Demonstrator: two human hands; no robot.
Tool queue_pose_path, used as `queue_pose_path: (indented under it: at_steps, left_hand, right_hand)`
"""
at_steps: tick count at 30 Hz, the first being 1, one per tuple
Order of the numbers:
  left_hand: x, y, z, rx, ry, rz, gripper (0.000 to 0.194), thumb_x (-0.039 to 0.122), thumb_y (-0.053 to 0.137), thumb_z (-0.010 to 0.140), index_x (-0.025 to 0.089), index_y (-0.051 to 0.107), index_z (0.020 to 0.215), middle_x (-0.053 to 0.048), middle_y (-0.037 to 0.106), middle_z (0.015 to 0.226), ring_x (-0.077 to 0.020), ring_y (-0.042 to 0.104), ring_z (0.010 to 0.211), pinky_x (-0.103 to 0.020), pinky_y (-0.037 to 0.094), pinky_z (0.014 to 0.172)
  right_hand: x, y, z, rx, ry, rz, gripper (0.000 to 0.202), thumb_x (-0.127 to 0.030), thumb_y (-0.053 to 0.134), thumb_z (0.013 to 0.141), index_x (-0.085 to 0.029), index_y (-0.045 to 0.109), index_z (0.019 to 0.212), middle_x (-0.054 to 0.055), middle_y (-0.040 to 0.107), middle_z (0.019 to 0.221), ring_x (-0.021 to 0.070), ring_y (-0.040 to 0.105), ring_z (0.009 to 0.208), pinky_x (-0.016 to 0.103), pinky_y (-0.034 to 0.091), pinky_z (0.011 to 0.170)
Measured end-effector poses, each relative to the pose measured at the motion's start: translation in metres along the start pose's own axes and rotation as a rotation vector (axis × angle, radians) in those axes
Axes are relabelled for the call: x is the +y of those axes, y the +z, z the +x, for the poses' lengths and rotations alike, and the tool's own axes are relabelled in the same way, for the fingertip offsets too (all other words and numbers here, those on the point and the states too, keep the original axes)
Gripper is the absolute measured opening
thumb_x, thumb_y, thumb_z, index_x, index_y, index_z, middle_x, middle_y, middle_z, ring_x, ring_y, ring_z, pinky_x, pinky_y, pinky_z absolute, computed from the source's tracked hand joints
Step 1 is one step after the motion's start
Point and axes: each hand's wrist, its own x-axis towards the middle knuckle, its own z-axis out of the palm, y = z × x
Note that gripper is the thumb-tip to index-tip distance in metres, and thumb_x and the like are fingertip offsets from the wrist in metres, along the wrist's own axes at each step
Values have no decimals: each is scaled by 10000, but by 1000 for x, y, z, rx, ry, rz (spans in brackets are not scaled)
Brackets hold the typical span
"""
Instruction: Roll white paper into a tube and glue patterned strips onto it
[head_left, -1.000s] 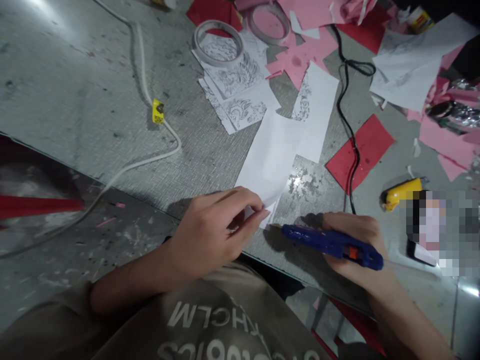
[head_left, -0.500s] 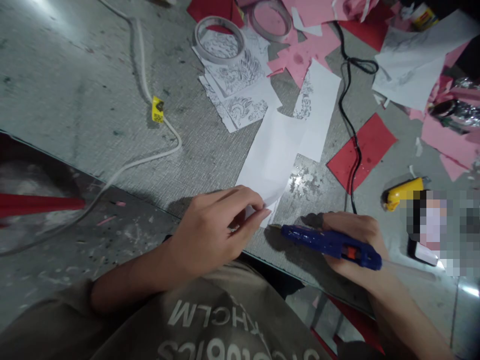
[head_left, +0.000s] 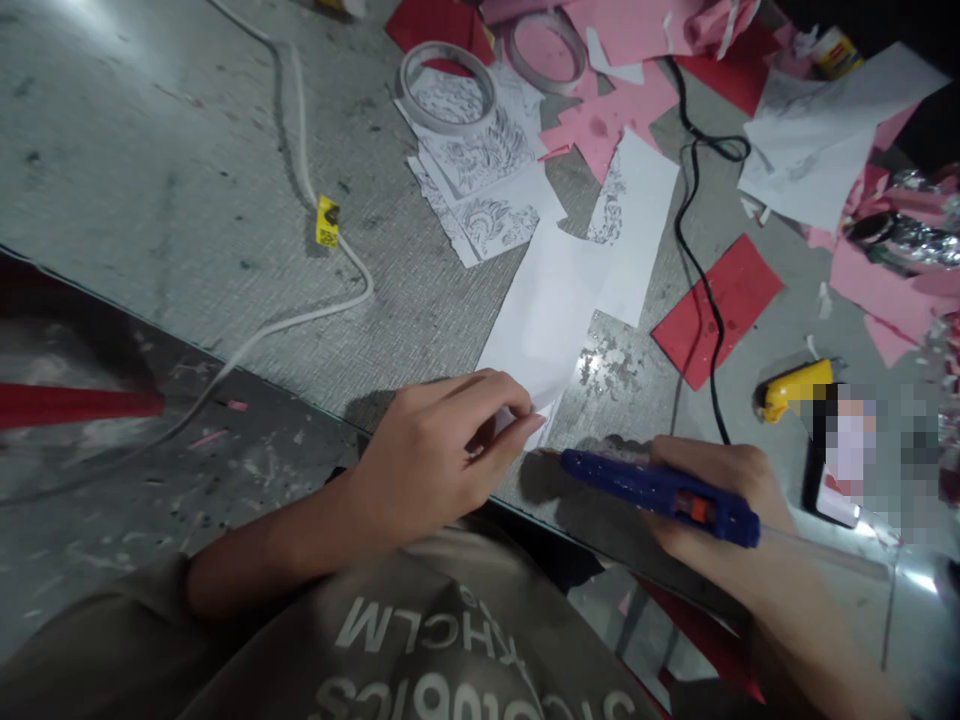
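Observation:
My left hand (head_left: 442, 440) pinches the near edge of a white sheet of paper (head_left: 536, 310) that lies on the grey table (head_left: 420, 310). The sheet's near end is lifted a little, with another paper edge showing under it. In my right hand (head_left: 720, 470) is a blue hot glue gun (head_left: 660, 490), its nozzle pointing left, a short way from the paper and apart from it. A clear glue stick (head_left: 817, 552) juts from the gun's back end. The right fingers are mostly hidden behind the gun.
Printed drawings (head_left: 495, 150) lie beyond the sheet under a tape roll (head_left: 405, 85). A black cable (head_left: 697, 250) crosses a red paper piece (head_left: 739, 290). A yellow cutter-like tool (head_left: 799, 388) and a phone (head_left: 836, 505) lie right; a white cable (head_left: 304, 130) runs left. Pink scraps (head_left: 630, 100) cover the back.
The camera view has shifted slightly. My left hand keeps its pinch on the paper, and the glue gun stays near the sheet's near end with barely any movement.

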Motion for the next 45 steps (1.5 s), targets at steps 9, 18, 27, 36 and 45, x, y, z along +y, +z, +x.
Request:
queue_pose_path:
  at_steps: [9, 18, 27, 36, 45]
  left_hand:
    - [-1, 1, -1, -15, -10, -31, 75, 219, 691, 1024, 185, 670, 961, 40, 716, 812, -80, 613, 649, -222, 473, 650]
    - [-5, 4, -1, -10, -24, -22, 105, 218, 705, 1012, 188, 650, 927, 54, 682, 776, -83, 593, 632, -231, 437, 660]
    - [-6, 4, -1, -11, -35, -10, 81, 219, 704, 1006, 195, 651, 949, 50, 691, 786, -97, 611, 652, -243, 446, 679]
    - [-7, 4, -2, 5, -22, 21, 75, 213, 707, 1002, 213, 657, 946, 66, 658, 746, -99, 634, 662, -237, 439, 663]
    - [-11, 3, -3, -2, -58, 19, 107, 277, 685, 1019, 229, 667, 925, 64, 669, 755, -99, 633, 660, -237, 466, 655]
  right_hand:
    - [-25, -22, 10, -47, -28, -299, 196, -222, 614, 708, -255, 427, 659, -42, 518, 512, 135, 450, 417, 292, 261, 490]
    - [-36, -24, 18, -46, 1, -397, 162, -222, 555, 666, -255, 407, 611, -34, 492, 478, 146, 434, 407, 316, 220, 510]
    - [-43, -27, 26, -104, 80, -416, 227, -248, 562, 712, -241, 373, 588, -16, 464, 476, 130, 326, 439, 344, 162, 543]
    - [-50, -30, 32, -150, 131, -398, 235, -220, 601, 661, -232, 377, 588, -17, 466, 510, 125, 275, 488, 348, 166, 567]
    - [-31, -46, 11, -63, 154, -64, 293, -237, 611, 744, -229, 362, 590, -51, 412, 506, 101, 321, 503, 292, 243, 528]
